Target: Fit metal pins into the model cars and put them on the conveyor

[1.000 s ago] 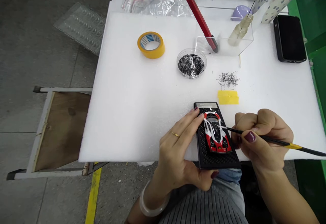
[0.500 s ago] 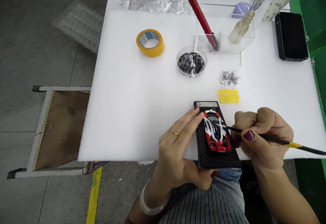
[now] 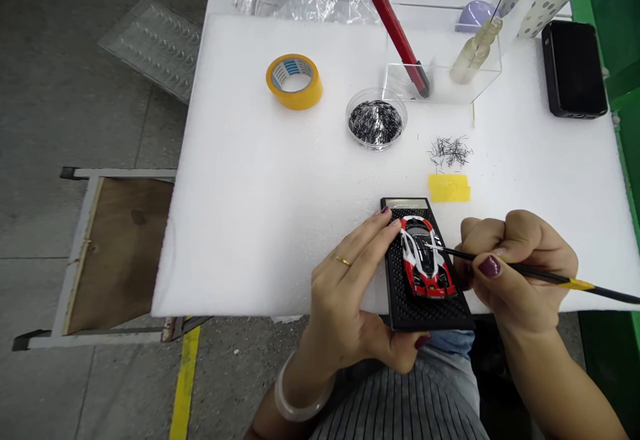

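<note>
A red, white and black model car (image 3: 427, 263) sits on a black textured display base (image 3: 400, 303) at the front edge of the foam sheet. My left hand (image 3: 345, 293) grips that base from its left side, fingertips by the car's flank and thumb at the near edge. Between the thumb and fingers of my right hand (image 3: 517, 267) is a thin black tool with a yellow band, perhaps a fine brush (image 3: 545, 273). Its pale tip is over the car's roof; whether it touches, I cannot tell. Beyond the base lies a yellow tape piece (image 3: 449, 188).
Past the tape lie loose black slivers (image 3: 451, 152) and a round clear dish (image 3: 376, 123) full of them. A yellow tape roll (image 3: 295, 81), a clear box (image 3: 443, 83) holding a red-handled knife (image 3: 393, 27) and bottle (image 3: 475, 52), and a black device (image 3: 574, 70) stand farther back.
The view has shifted very slightly. Both hands, the car and the tool keep practically the same places.
</note>
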